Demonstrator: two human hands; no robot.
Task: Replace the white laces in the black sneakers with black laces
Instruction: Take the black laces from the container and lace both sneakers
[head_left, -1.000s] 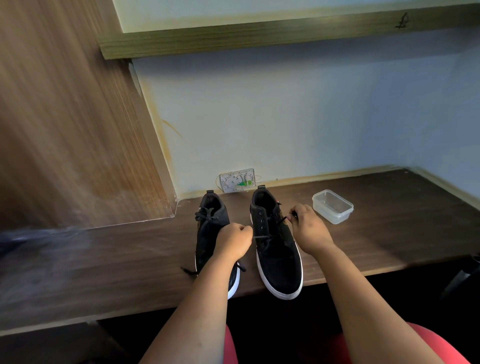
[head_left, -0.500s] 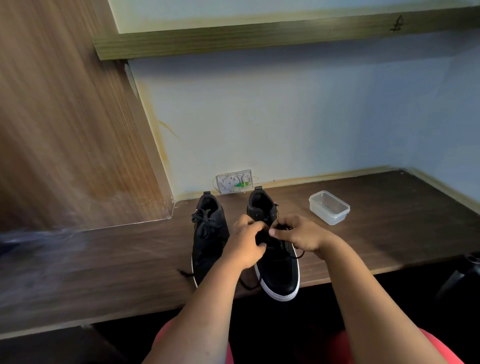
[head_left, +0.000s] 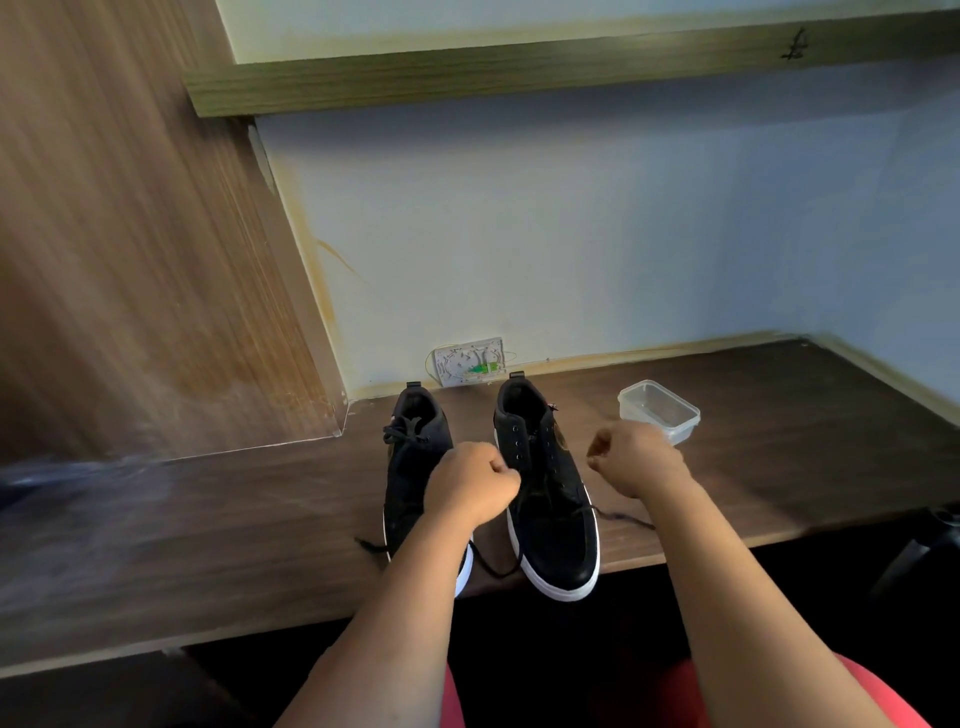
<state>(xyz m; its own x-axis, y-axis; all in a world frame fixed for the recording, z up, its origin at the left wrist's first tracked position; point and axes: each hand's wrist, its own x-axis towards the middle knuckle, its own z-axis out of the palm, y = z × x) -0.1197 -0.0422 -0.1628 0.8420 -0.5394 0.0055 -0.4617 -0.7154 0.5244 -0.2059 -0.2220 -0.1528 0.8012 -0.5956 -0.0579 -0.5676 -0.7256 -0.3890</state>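
Sneakers: two black sneakers stand side by side on the desk (head_left: 779, 467), toes toward the person; the left sneaker (head_left: 415, 467) sits at 9 o'clock of the right sneaker (head_left: 545, 499), near but apart.
Laces: both shoes carry black laces; no white lace shows. The left shoe's lace (head_left: 405, 431) looks knotted near the collar. The right shoe's lace (head_left: 618, 517) trails loose, one end at about 4 o'clock of the shoe on the desk, another at 7 o'clock over the front edge.
Left hand: left hand (head_left: 470, 486) hangs over the gap between the shoes, fingers curled tight; it likely pinches a lace strand, though the strand itself is too thin to confirm.
Right hand: right hand (head_left: 636, 460) is at 3 o'clock of the right shoe, fingers (head_left: 597, 452) curled in a pinch; whether lace sits between them I cannot tell.
Step in hand: judged as drawing the right shoe's lace snug.
Doing it well: pull both sides evenly outward, keep the ends matched, take slack eyelet by eyelet from toe to collar.
Risk: the shoe may slide toward the edge.
Nearby: clear plastic tub (head_left: 658, 410) at 2 o'clock of the right shoe.
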